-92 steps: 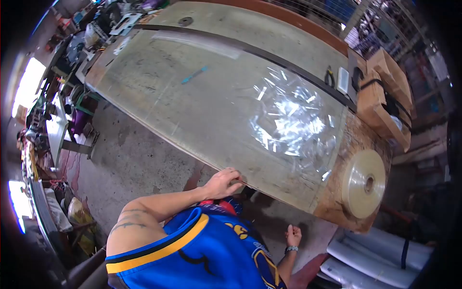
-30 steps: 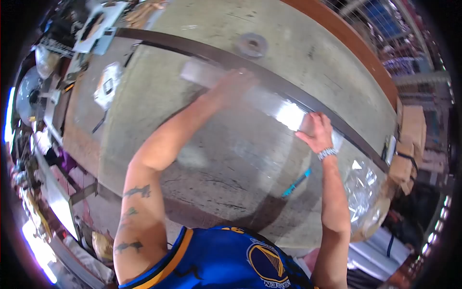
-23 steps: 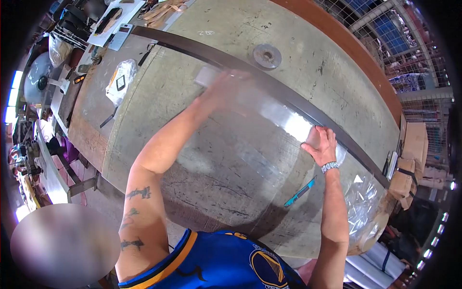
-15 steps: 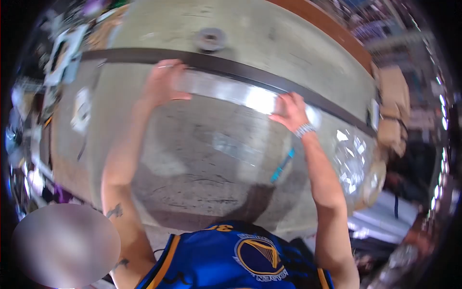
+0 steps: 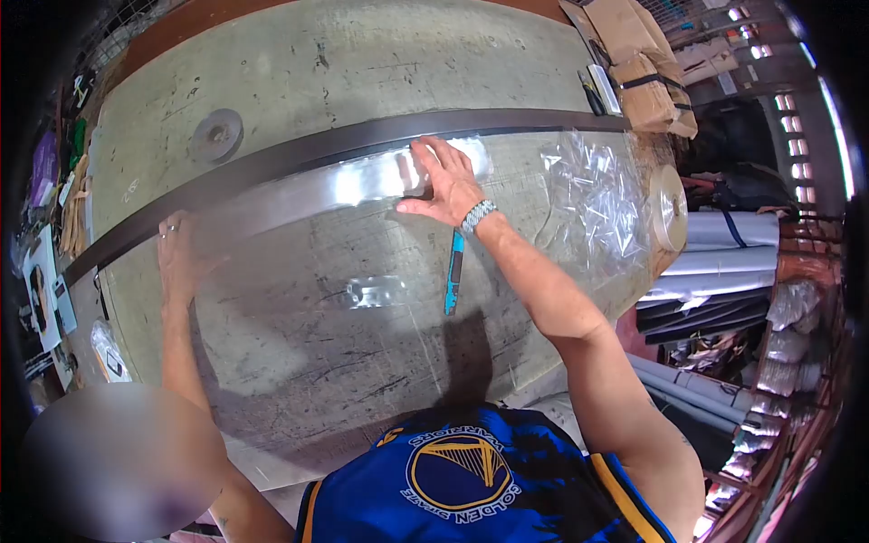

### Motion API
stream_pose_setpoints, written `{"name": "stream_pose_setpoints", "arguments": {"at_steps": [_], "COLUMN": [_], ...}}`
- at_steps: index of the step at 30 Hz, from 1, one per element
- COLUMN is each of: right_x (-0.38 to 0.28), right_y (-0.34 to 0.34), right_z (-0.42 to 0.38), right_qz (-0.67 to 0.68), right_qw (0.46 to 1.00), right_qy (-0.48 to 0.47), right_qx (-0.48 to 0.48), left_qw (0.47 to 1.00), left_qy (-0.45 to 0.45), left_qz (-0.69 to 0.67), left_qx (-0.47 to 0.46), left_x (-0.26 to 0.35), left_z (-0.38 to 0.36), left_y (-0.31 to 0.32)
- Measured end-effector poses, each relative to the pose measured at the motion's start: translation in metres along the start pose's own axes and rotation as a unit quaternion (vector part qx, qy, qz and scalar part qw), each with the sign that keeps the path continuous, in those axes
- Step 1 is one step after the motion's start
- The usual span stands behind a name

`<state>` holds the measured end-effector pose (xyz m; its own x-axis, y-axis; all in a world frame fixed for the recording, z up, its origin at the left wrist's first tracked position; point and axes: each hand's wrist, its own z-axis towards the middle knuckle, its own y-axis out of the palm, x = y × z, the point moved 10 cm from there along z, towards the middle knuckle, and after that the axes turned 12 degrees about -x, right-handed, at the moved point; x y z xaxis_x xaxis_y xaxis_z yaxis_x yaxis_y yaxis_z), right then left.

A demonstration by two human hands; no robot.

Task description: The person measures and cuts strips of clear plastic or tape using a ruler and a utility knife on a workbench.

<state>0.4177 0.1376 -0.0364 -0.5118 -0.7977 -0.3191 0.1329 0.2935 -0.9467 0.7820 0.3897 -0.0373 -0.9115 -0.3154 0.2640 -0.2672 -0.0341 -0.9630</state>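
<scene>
A long strip of clear, shiny plastic film (image 5: 312, 188) lies along the near side of a dark straight bar (image 5: 362, 133) that crosses the worktable. My right hand (image 5: 444, 185) rests on the strip's right part, fingers spread and thumb apart. Towards the strip's left end, close to the bar, is my left hand (image 5: 184, 249), blurred, with its thumb held away from the fingers. Just below my right hand lies a turquoise and black cutter knife (image 5: 454, 271). A small clear plastic piece (image 5: 376, 291) sits nearer to me.
Beyond the bar stands a grey roll of tape (image 5: 217, 136) on the worktable (image 5: 272, 72). Crumpled clear plastic (image 5: 593, 208) and a pale roll (image 5: 668, 208) occupy the right side. Brown paper packages (image 5: 647, 86) are at the far right corner. A small plastic packet (image 5: 109, 351) lies at left.
The view has turned, so the bar and strip now slant up to the right. Both hands remain at the strip, my left lower in view and my right further left.
</scene>
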Motion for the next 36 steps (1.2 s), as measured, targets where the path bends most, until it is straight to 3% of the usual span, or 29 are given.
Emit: {"name": "stream_pose_setpoints", "arguments": {"at_steps": [2, 5, 8, 11, 14, 21, 25, 28, 32, 34, 36], "right_x": [-0.026, -0.032, -0.034, -0.03, -0.025, -0.014, -0.002, 0.001, -0.008, -0.004, -0.013], "right_y": [-0.02, 0.004, 0.024, 0.039, 0.052, 0.06, 0.07, 0.077, 0.034, 0.016, -0.014], "right_z": [-0.025, -0.093, -0.151, -0.176, -0.184, -0.196, -0.198, -0.199, -0.222, -0.208, -0.198], "right_qz": [0.022, 0.028, 0.043, 0.075, 0.099, 0.124, 0.199, 0.238, 0.253, 0.264, 0.178], "right_qw": [0.997, 0.99, 0.971, 0.949, 0.942, 0.939, 0.921, 0.916, 0.923, 0.945, 0.977], "right_qy": [0.001, 0.116, 0.219, 0.298, 0.307, 0.312, 0.33, 0.321, 0.284, 0.173, 0.055], "right_qx": [0.069, 0.075, 0.087, 0.072, 0.089, 0.075, 0.049, -0.041, -0.057, -0.083, -0.105], "left_qw": [1.0, 0.994, 0.995, 1.0, 0.999, 0.996, 0.992, 0.991, 0.989, 0.987, 0.989], "left_qy": [0.005, 0.052, -0.016, 0.016, 0.006, -0.022, -0.085, -0.096, -0.104, -0.12, -0.124], "left_qz": [0.012, 0.046, -0.032, -0.016, 0.014, 0.09, 0.089, 0.082, 0.084, 0.085, 0.076], "left_qx": [0.001, 0.085, 0.088, 0.015, -0.034, 0.008, -0.033, -0.05, -0.068, -0.068, -0.025], "left_x": [0.004, 0.033, 0.05, 0.15, 0.182, 0.178, 0.186, 0.192, 0.198, 0.205, 0.236], "left_z": [-0.003, -0.021, -0.049, -0.089, -0.111, -0.141, -0.16, -0.181, -0.218, -0.252, -0.268], "left_y": [-0.004, -0.019, 0.026, 0.056, 0.074, 0.086, 0.088, 0.095, 0.115, 0.11, 0.083]}}
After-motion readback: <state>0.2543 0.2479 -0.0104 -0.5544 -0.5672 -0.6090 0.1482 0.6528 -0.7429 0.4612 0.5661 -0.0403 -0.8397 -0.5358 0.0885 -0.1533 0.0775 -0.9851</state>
